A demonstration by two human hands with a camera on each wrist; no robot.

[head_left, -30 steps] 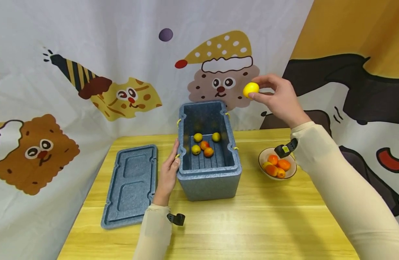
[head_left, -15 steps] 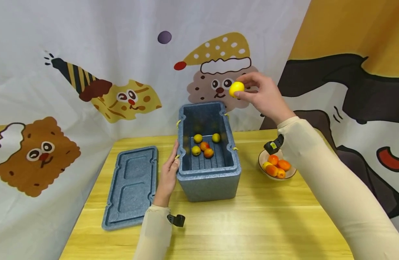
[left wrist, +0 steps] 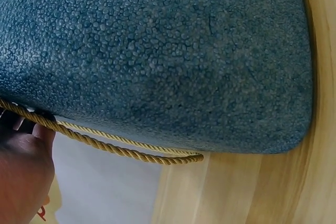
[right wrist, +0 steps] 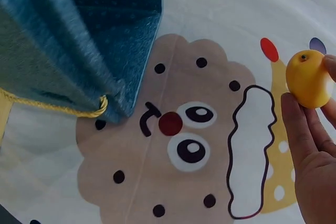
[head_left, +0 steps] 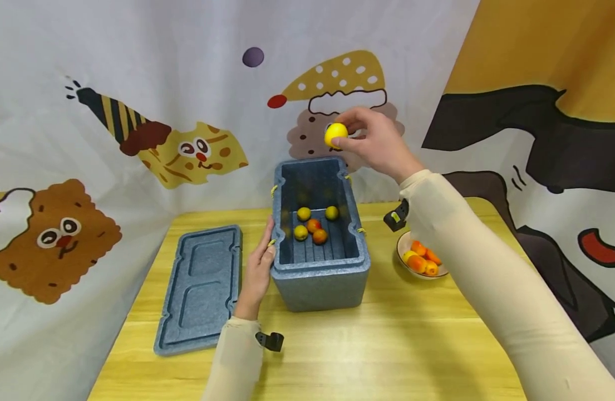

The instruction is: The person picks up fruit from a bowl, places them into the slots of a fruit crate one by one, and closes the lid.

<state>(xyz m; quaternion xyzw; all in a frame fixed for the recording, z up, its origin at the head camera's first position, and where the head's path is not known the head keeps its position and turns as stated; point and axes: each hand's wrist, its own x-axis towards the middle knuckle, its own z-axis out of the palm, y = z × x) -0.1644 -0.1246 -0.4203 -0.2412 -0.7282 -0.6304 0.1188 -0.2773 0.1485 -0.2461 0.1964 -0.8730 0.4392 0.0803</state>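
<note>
Above the back part of a blue-grey foam box (head_left: 319, 289), my right hand (head_left: 379, 142) pinches a small round yellow fruit (head_left: 335, 135) between thumb and fingers. The right wrist view shows that yellow fruit (right wrist: 308, 78) with a dark stem spot, held at the fingertips of the right hand (right wrist: 320, 156). My left hand (head_left: 259, 273) rests along the left outer side of the box, fingers extended. In the left wrist view the left hand (left wrist: 23, 174) is beside a yellow rope handle (left wrist: 126, 151); its fingertips are partly hidden. Several fruits, including an orange one (head_left: 319, 236), lie on the box floor.
The box's lid (head_left: 202, 287) lies on the wooden table (head_left: 332, 356), left of the box. A bowl (head_left: 412, 271) of orange and yellow fruits stands at the right, partly covered by my right sleeve. A printed curtain (head_left: 197, 55) hangs behind the table.
My right hand has moved left with the yellow fruit, from the right of the box to above its back part. The left hand has stayed on the box's side.
</note>
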